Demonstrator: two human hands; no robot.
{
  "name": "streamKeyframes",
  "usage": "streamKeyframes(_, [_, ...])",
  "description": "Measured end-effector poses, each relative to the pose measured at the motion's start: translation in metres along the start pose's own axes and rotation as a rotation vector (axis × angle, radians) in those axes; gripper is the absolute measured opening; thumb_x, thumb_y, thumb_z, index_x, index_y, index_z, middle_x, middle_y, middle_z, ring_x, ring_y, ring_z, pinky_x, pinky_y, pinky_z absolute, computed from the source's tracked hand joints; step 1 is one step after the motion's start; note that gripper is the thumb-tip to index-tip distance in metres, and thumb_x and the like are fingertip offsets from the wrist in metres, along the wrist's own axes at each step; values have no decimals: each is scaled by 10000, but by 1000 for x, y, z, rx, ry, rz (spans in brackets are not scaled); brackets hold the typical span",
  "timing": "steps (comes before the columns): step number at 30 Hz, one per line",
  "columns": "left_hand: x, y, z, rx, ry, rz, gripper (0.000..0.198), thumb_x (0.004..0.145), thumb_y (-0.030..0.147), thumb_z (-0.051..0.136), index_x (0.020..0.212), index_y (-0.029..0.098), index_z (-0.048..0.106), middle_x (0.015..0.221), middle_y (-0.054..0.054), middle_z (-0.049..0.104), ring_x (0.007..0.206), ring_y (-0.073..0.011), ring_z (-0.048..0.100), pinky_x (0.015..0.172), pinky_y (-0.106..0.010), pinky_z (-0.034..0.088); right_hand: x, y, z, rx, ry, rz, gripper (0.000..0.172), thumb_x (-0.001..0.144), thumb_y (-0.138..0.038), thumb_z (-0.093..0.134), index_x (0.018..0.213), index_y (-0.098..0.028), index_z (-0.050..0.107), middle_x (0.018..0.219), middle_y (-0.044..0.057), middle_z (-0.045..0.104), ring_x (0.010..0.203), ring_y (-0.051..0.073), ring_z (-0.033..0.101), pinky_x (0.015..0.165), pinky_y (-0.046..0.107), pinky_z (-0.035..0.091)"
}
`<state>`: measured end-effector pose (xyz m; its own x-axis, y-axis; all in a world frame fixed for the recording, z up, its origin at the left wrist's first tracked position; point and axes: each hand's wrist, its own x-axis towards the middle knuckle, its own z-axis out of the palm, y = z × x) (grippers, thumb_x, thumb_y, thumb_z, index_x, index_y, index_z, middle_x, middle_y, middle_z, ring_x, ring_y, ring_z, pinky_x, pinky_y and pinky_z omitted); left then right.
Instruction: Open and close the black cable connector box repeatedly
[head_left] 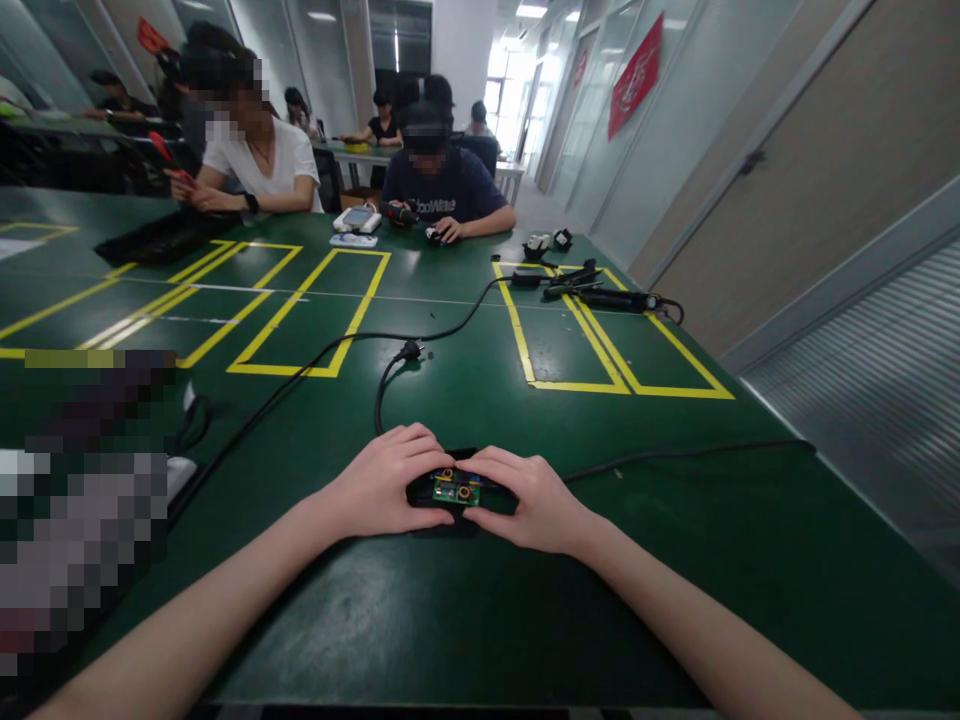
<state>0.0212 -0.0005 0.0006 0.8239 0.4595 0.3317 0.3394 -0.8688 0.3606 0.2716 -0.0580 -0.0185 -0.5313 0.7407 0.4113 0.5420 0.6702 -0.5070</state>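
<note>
An opened black power adapter lies on the green table in front of me, its casing [498, 500] partly covered by my fingers. Inside it shows a green circuit board [456, 490] with copper-wound coils and small yellow and blue parts. My left hand [386, 487] grips the left end, thumb at the near edge and fingers over the far edge. From the right, my right hand [538, 502] holds the other end in the same way. A black cord with a plug [409, 351] curves away behind my left hand. Another black cable [690, 452] runs off to the right.
Yellow tape outlines [309, 372] mark the green table [360, 620]. Black tools [619, 300] and a cabled black block [527, 279] lie at the far right. A long cable crosses the left side. Two people sit opposite, one holding a dark power tool [400, 214].
</note>
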Motion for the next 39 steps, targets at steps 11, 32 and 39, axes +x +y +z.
streamKeyframes(11, [-2, -2, 11, -1, -18, -68, 760, 736, 569, 885, 1361, 205, 650, 1388, -145, 667, 1355, -366, 571, 1147, -540, 460, 0, 1, -3, 0, 110, -71, 228, 984, -274, 623, 1197, -252, 700, 1088, 68, 767, 933, 188, 766, 760, 286, 635])
streamKeyframes(32, [0, -3, 15, -104, 64, -145, 304, 811, 363, 862, 1021, 208, 706, 1176, -82, 737, 1280, -306, 620, 1134, -488, 473, 2, 1, 0, -67, 22, -45, 464, 888, -363, 728, 1316, -206, 641, 1190, 120, 679, 956, 220, 715, 774, 323, 598])
streamKeyframes(39, [-1, -3, 16, -92, 75, -137, 387, 792, 394, 874, 1104, 217, 727, 1210, -91, 720, 1256, -308, 625, 1120, -493, 489, 1, 4, -3, -85, 23, -60, 419, 928, -291, 666, 1337, -212, 620, 1225, 131, 689, 1060, 245, 702, 890, 376, 588])
